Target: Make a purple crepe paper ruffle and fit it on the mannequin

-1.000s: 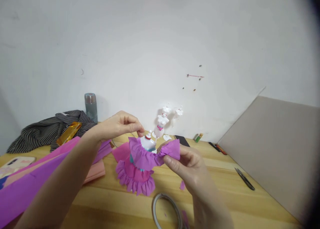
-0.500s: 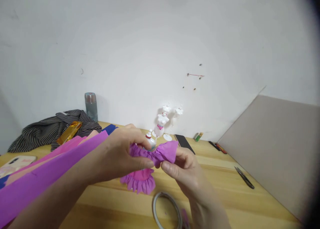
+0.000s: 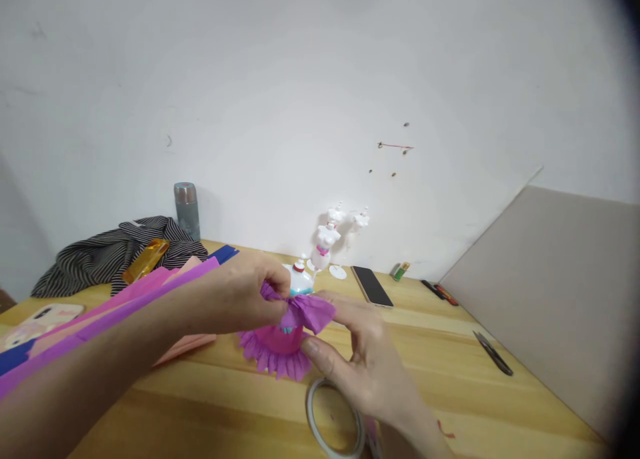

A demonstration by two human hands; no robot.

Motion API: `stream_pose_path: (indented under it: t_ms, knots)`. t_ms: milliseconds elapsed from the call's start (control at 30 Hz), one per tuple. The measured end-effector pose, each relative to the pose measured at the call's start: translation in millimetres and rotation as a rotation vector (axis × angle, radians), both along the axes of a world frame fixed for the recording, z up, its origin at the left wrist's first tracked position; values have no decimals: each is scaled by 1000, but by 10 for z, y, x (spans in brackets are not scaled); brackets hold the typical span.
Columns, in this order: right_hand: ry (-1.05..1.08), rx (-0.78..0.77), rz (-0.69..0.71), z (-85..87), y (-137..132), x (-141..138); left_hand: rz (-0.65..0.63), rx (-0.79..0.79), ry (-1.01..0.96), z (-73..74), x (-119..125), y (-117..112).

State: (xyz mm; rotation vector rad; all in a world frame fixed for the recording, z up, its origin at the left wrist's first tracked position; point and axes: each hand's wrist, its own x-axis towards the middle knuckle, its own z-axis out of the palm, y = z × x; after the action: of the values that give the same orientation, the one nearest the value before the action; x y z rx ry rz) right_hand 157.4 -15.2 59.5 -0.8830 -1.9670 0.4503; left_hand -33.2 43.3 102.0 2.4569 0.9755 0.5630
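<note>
A small white dress-form doll (image 3: 301,277) stands on the wooden table (image 3: 450,379), wearing a pink and purple ruffled crepe-paper skirt (image 3: 276,352). A purple crepe-paper ruffle (image 3: 306,310) is wrapped at its waist. My left hand (image 3: 243,293) pinches the ruffle's left end against the doll. My right hand (image 3: 353,355) pinches the right end from below, thumb forward. Both hands are closed on the paper.
A tape roll (image 3: 334,420) lies under my right wrist. Sheets of purple and pink crepe paper (image 3: 115,302) lie at left, with a striped cloth (image 3: 100,255), a flask (image 3: 187,210) and a phone case (image 3: 37,319). More white doll forms (image 3: 327,239), a phone (image 3: 373,286) and snips (image 3: 493,353) lie beyond.
My left hand came down from the doll's neck onto the ruffle. Both hands have drawn the purple ruffle in tighter around the doll's waist, and the view shifted slightly right.
</note>
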Motion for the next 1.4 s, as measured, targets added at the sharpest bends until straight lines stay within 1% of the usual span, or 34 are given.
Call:
stream_pose_path:
  t_ms: [100,233,333,567,700,800,900,1033,1133,1233,1333,1400]
  knots:
    - [-57,34,-36,1,-35,-3,-5,18,40,0,12,28]
    - [-80,43,-77,2,-76,-5,-29,5,111,67,63,33]
    - [-93,59,-119,6,-100,-15,-51,24,155,121,95,40]
    - [-143,101,-164,-6,-133,-39,-124,59,249,171,117,81]
    - [-137,149,-224,-5,-122,-1,-110,47,325,270,112,33]
    - [-58,154,-249,9,-88,36,-91,19,377,364,100,11]
    - [57,59,-203,9,-12,35,-85,-45,419,424,96,40]
    - [256,-211,-107,-37,135,12,-142,-106,388,444,87,112]
    - [396,-402,24,-78,222,31,-188,-201,354,449,54,144]
    - [478,-520,163,-105,254,57,-247,-322,296,448,-3,131]
    - [550,-618,283,-131,244,44,-264,-443,205,379,-77,59]
    - [581,-684,360,-157,232,9,-255,-525,120,269,-137,-22]
